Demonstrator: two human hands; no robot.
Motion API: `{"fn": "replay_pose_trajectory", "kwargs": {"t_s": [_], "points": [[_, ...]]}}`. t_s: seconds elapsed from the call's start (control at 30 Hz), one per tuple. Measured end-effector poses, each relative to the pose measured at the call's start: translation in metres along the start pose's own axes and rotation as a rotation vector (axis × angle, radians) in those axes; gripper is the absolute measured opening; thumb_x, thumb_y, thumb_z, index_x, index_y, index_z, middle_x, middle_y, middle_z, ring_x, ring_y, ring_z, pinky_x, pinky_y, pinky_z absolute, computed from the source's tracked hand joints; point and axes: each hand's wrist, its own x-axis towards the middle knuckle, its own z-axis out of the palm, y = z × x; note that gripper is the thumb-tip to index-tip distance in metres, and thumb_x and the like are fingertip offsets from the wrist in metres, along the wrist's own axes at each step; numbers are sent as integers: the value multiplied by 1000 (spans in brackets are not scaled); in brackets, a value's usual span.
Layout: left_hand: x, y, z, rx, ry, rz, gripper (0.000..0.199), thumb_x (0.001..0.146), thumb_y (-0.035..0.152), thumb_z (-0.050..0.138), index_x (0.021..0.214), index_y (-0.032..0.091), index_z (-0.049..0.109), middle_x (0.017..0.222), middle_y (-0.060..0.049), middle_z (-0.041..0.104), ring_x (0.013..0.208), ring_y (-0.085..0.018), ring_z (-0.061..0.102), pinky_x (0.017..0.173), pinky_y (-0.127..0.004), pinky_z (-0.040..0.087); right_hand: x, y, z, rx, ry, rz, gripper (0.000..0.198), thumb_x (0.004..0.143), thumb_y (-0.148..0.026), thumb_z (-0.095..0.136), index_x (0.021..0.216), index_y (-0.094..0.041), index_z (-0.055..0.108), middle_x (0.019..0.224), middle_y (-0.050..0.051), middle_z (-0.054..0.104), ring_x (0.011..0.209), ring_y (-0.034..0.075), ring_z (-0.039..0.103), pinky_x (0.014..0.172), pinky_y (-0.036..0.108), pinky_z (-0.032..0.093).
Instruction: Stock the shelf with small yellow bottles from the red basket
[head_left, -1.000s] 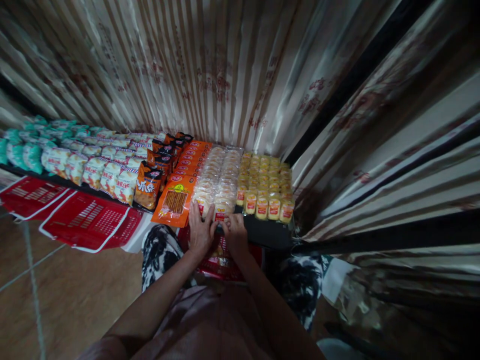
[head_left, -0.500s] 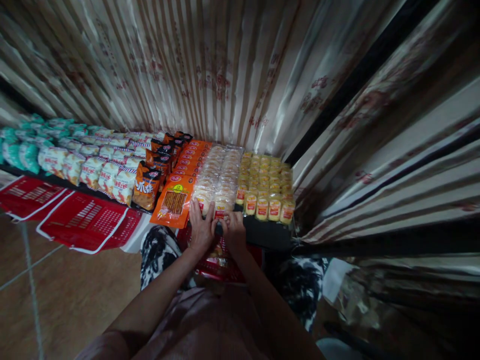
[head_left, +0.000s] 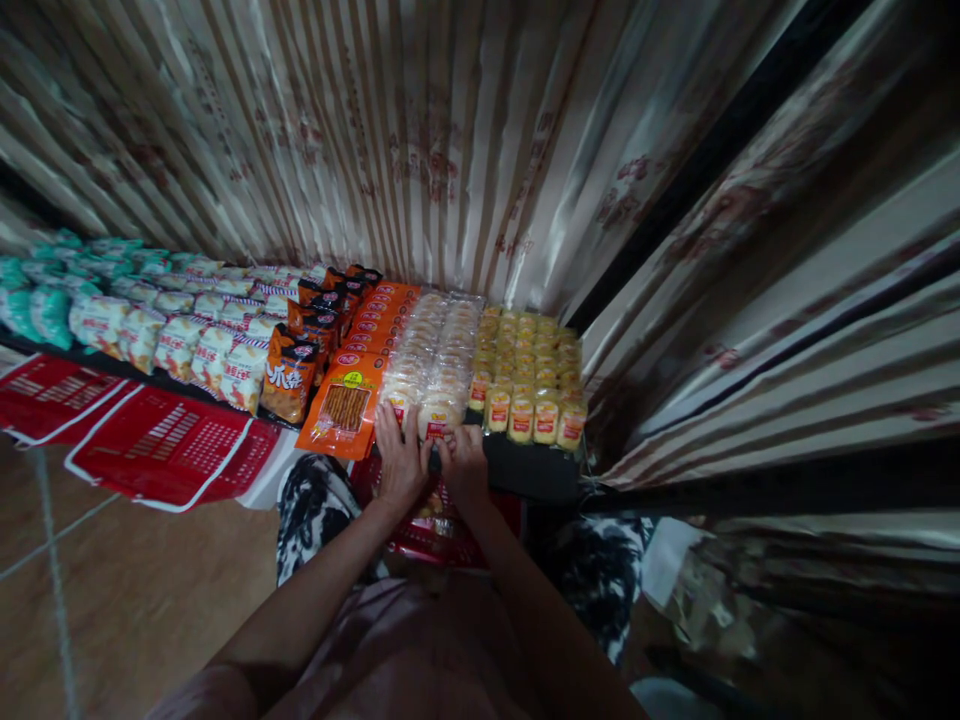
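At the front of two rows of clear-wrapped, pale round cakes [head_left: 457, 340], both my hands work close together. My left hand [head_left: 401, 465] lies with its fingers stretched forward against the front of the left row. Beside it, my right hand [head_left: 465, 465] has its fingers curled at the lower edge of the front wrapped cake [head_left: 441, 412], which bears a red label. Its fingertips are partly hidden. Left of the rows lean orange packs of brown sticks [head_left: 345, 405]; small yellow wrapped cakes [head_left: 521, 410] stand in rows on the right.
The snacks stand on a dark ledge [head_left: 532, 470] before a pleated curtain [head_left: 420, 150]. Further left are orange-black bags [head_left: 287, 375], white bags [head_left: 180, 345] and teal bags [head_left: 49, 315]. Red bags with white edging [head_left: 165, 445] hang below. A dark pole slants up at right.
The front wrapped cake now shows more of its round face above the label. My right hand has shifted slightly down from it; my left stays nearly in place. The view has moved slightly.
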Motion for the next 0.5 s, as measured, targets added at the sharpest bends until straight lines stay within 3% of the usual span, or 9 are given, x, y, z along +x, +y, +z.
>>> {"fn": "replay_pose_trajectory", "kwargs": {"t_s": [0.17,0.4,0.5], "points": [[-1,0,0,16,5,-7,55,88,31,42,137,10,31,149,-21,-7,137,-35,-7,107,-57,16,-2,-4,-4,13,9,4,23,87,-25,42,92,-16,62,90,7,51,77,15,54,73,27,50],[-2,-2,0,-14,-26,-3,56,90,32,35,140,8,23,149,-21,11,139,-29,-3,110,-54,12,-5,-3,-7,9,28,-25,28,86,-20,39,93,-16,66,89,7,53,79,14,54,76,26,48],[-7,-3,-8,-89,3,45,50,90,28,35,136,10,30,148,-18,16,139,-28,2,110,-51,17,-8,-4,-12,13,22,-59,29,86,-22,39,95,-15,66,87,8,55,79,15,55,75,25,47]]}}
